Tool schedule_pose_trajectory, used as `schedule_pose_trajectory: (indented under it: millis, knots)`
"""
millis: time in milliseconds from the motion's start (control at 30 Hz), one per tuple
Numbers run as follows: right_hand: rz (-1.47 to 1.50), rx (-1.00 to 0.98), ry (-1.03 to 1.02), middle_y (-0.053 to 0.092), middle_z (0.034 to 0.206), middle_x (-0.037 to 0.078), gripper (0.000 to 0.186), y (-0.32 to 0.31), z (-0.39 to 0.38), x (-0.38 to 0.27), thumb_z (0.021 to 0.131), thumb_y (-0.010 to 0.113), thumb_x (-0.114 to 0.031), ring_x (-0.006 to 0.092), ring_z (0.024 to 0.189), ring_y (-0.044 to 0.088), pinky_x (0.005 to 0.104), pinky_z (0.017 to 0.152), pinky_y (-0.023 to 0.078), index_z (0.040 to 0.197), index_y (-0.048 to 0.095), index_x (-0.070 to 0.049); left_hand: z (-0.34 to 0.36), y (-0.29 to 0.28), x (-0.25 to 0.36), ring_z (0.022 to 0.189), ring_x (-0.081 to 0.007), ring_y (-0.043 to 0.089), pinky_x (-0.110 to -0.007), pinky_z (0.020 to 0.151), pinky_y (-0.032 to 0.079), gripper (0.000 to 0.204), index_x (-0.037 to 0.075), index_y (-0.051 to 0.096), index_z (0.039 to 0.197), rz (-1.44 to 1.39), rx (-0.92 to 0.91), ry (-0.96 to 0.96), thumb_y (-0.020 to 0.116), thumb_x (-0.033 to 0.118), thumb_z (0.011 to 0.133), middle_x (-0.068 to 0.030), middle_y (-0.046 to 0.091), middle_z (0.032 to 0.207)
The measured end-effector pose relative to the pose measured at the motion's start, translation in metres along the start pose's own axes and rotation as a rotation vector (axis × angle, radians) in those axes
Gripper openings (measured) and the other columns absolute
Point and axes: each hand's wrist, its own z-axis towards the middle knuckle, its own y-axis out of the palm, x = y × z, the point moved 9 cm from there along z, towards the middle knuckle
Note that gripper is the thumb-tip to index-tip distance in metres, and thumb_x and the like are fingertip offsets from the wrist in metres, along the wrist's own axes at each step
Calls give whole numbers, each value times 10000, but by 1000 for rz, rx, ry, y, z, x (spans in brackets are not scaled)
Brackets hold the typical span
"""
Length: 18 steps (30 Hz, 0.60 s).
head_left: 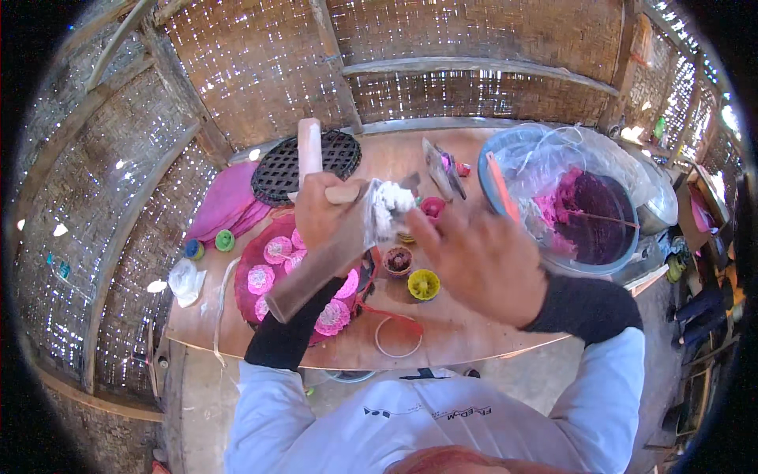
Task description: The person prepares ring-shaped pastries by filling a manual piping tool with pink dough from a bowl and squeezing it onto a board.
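Observation:
My left hand (317, 212) is closed round a wooden press (324, 268), its pale handle sticking up past my fist and a long flat bar slanting down to the left. At the press's near-centre end sits a lump of white, crumbly dough (391, 201). Beside that lump is my right hand (491, 265), fingers apart and partly blurred, the index fingertip at its edge; I cannot tell whether they touch. Below lie a yellow fluted cup (424, 285), a cup with dark brown contents (397, 261) and a pink cup (432, 207).
Pink lacy rounds (260, 279) lie on a red round tray (272, 231) under my left arm. Behind are a black woven tray (270, 175) and pink sheets (229, 201). At right stands a blue basin (491, 175) holding pink dough (564, 209) and clear plastic (545, 158).

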Motion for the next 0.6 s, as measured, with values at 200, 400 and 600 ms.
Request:
schedule_pose_trajectory:
  millis: [200,400,600]
  knots:
    - [322,-123,163,537,679,50,353,-6,-32,5,723,543,-89,215,519,564,341,425,426,1073,543,-132,12,-12,-62,631,-250,538,-359,576,421,374,41,460,811,-25,-46,-11,732,249,660,-99,533,726]
    - [345,-31,275,546,623,54,295,-10,-41,44,742,576,-170,235,464,543,362,402,420,1036,581,-152,20,-25,-68,623,-172,522,-312,568,422,434,28,411,830,-206,61,214,758,188,625,-64,509,707]
    - [302,-70,166,559,637,46,303,-14,-13,35,755,549,-144,228,483,554,350,399,419,1057,570,-156,13,-11,-78,584,-228,527,-314,546,418,418,32,433,794,-240,144,61,768,203,612,-88,502,658]
